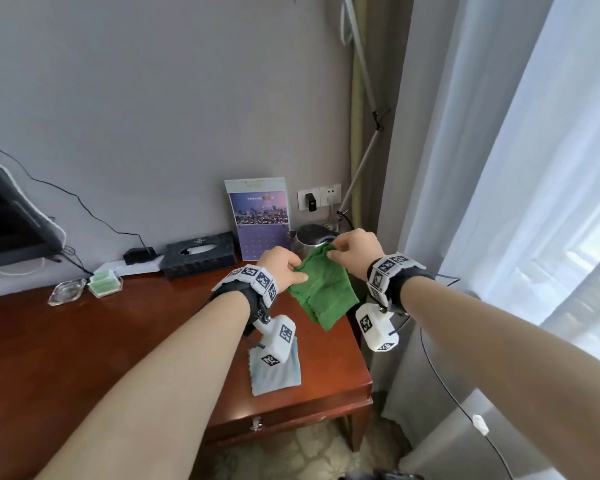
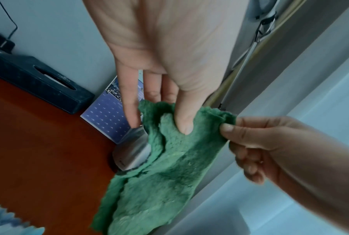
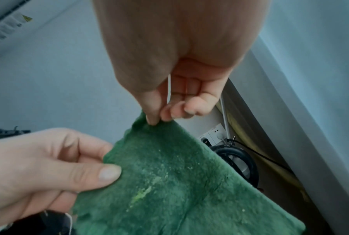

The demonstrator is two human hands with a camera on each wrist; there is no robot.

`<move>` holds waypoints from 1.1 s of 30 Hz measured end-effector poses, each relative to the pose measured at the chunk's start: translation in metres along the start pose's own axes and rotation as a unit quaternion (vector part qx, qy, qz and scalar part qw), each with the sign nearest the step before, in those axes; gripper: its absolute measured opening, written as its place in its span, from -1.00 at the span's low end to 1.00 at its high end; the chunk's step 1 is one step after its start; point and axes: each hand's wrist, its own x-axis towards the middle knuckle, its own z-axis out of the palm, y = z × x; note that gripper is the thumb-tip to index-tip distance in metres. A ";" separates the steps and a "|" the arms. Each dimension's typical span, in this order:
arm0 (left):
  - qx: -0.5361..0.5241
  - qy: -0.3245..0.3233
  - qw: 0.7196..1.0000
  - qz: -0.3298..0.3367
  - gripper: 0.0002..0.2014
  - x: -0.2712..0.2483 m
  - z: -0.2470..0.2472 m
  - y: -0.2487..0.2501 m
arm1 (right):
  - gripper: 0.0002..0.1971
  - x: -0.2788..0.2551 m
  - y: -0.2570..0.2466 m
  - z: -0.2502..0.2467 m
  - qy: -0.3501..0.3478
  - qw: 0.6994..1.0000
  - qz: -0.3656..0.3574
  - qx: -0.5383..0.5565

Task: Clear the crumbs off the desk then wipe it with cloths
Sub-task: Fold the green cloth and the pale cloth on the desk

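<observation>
A green fleecy cloth hangs in the air above the right end of the red-brown desk. My left hand pinches its upper left edge between thumb and fingers. My right hand pinches the upper right corner. The cloth droops below both hands, and pale specks and a light smear show on the cloth. A light blue cloth lies flat on the desk near its front right corner, below my left wrist.
A steel kettle stands behind the green cloth by the wall sockets. A calendar, a dark tissue box, a green soap box and a glass ashtray line the back. Curtains hang right.
</observation>
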 end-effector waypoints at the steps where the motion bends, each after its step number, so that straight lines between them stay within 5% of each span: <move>1: -0.015 0.009 1.000 0.001 -0.76 0.000 -0.003 0.002 | -0.81 -0.001 -0.004 0.002 -0.011 0.999 0.017 0.043; 2: -0.028 0.014 1.000 0.004 -0.82 0.000 -0.006 0.004 | -0.82 -0.001 -0.008 0.004 -0.027 0.995 0.035 0.092; 6: -0.061 0.001 0.998 -0.003 -0.59 0.000 -0.010 0.012 | -0.73 -0.001 -0.023 0.013 -0.073 0.966 0.093 0.231; 15: -0.034 -0.059 0.998 -0.015 -0.37 0.005 -0.006 0.006 | -0.82 0.011 -0.023 0.025 -0.069 0.930 0.144 0.330; 23: -0.172 -0.076 0.982 -0.030 -0.58 0.012 -0.004 0.000 | -0.51 0.015 -0.018 0.029 -0.077 0.925 0.136 0.347; 33: -0.295 -0.008 0.953 -0.066 -0.76 0.013 0.003 -0.003 | -0.32 0.019 -0.025 0.031 -0.131 0.932 0.107 0.320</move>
